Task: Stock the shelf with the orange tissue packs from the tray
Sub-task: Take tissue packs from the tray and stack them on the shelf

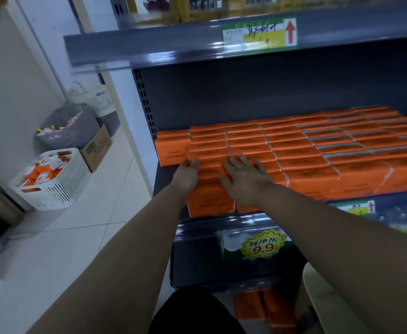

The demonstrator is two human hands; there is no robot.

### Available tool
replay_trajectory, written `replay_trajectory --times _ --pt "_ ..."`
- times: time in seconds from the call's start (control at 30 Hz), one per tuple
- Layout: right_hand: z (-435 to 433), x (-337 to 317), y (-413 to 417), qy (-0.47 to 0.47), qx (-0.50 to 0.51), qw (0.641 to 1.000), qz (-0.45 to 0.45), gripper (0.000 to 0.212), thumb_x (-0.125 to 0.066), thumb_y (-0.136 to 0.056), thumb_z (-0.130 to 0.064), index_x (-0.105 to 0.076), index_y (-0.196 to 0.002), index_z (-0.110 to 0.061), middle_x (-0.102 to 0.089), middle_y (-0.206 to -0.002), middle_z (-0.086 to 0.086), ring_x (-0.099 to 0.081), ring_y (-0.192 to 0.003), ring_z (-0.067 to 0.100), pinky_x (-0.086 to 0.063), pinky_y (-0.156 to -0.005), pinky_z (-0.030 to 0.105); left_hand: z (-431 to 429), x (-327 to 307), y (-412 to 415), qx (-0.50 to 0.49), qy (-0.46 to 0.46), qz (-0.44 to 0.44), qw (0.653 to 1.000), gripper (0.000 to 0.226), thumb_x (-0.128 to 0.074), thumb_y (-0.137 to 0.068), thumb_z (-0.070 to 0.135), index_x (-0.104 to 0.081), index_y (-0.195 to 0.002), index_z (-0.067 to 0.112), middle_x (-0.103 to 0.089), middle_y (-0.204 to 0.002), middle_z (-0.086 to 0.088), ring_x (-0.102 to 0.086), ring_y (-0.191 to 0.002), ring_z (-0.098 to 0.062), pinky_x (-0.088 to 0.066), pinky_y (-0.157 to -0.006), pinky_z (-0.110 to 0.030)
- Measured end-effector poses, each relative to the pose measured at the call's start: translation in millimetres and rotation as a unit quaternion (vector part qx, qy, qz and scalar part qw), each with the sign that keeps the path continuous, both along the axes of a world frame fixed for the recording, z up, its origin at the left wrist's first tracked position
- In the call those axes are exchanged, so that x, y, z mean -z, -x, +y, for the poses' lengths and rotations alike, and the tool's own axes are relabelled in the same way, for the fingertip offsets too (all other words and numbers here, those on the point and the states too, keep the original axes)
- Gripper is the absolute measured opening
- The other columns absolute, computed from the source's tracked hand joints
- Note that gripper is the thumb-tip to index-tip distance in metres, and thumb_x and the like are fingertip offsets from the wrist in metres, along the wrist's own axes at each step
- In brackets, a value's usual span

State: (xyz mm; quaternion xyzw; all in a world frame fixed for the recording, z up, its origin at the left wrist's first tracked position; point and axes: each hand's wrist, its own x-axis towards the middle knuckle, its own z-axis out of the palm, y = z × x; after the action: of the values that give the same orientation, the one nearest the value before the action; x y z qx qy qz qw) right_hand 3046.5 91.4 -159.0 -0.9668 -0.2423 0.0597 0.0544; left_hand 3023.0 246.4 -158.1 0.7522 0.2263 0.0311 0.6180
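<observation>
Several orange tissue packs (294, 150) lie in tight rows and stacked layers on the dark shelf (221, 222). My left hand (186, 173) presses against the left side of the front-left stack, fingers straight. My right hand (245, 175) lies flat on top of the same stack, fingers spread. One orange pack (172, 147) sits further left and back, at the shelf's left end. More orange packs (265, 309) show at the bottom of the view beside a cream tray edge (318, 297).
An upper shelf edge (173, 51) with a price label overhangs the packs. A yellow 9.9 sign (264, 244) hangs below. On the tiled floor at left stand a white basket (55, 189) of small orange packs, a grey basket (74, 133) and a cardboard box (97, 148).
</observation>
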Motion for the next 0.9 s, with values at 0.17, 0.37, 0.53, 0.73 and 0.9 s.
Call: replay_trajectory --times 0.17,0.37,0.53,0.73,0.9 --pt "-12 7 -5 -0.003 -0.005 1.0 0.016 0.061 -0.012 -0.099 -0.052 0.002 -0.153 -0.027 0.012 -0.159 -0.007 0.016 -0.146 0.015 0.009 -0.117 0.047 -12 -1 -1 -0.018 0.04 0.0 0.999 0.04 -0.037 -0.1 0.045 -0.047 -0.131 0.021 -0.059 -0.122 -0.008 -0.058 -0.11 -0.032 -0.042 -0.101 -0.055" --pt "-21 10 -13 -0.009 -0.008 1.0 0.022 0.06 -0.011 -0.1 -0.051 0.005 -0.153 -0.028 0.012 -0.159 -0.009 0.016 -0.146 0.015 0.01 -0.117 0.047 -17 6 -12 -0.021 0.025 0.003 0.999 0.04 -0.041 -0.099 0.042 -0.044 -0.134 0.024 -0.058 -0.124 -0.009 -0.057 -0.111 -0.033 -0.041 -0.101 -0.057" --pt "-20 0 -7 -0.041 -0.013 0.999 0.015 0.059 -0.015 -0.1 -0.049 0.0 -0.153 -0.027 0.008 -0.16 -0.007 0.013 -0.147 0.015 0.009 -0.117 0.05 -16 -3 -12 -0.034 -0.072 -0.028 0.996 0.04 -0.041 -0.101 0.035 -0.041 -0.138 0.018 -0.055 -0.127 -0.007 -0.054 -0.102 -0.026 -0.041 -0.092 -0.038" --pt "-57 -16 12 -0.048 0.015 0.999 -0.011 0.057 -0.02 -0.101 -0.046 -0.012 -0.153 -0.025 -0.003 -0.161 -0.003 0.005 -0.148 0.017 0.002 -0.118 0.048 -50 -32 -8 0.004 -0.179 -0.062 0.982 0.052 -0.044 -0.101 0.029 -0.031 -0.149 0.016 -0.046 -0.141 -0.004 -0.056 -0.084 -0.008 -0.043 -0.073 -0.016" --pt "-100 -29 37 -0.065 0.034 0.994 -0.078 0.052 -0.04 -0.098 -0.038 -0.034 -0.146 -0.018 -0.022 -0.156 0.007 -0.018 -0.145 0.024 -0.015 -0.117 0.043 -95 -45 12 0.073 -0.243 -0.088 0.963 0.042 -0.055 -0.095 0.02 -0.052 -0.136 0.014 -0.058 -0.128 -0.002 -0.06 -0.108 -0.022 -0.043 -0.086 -0.02"
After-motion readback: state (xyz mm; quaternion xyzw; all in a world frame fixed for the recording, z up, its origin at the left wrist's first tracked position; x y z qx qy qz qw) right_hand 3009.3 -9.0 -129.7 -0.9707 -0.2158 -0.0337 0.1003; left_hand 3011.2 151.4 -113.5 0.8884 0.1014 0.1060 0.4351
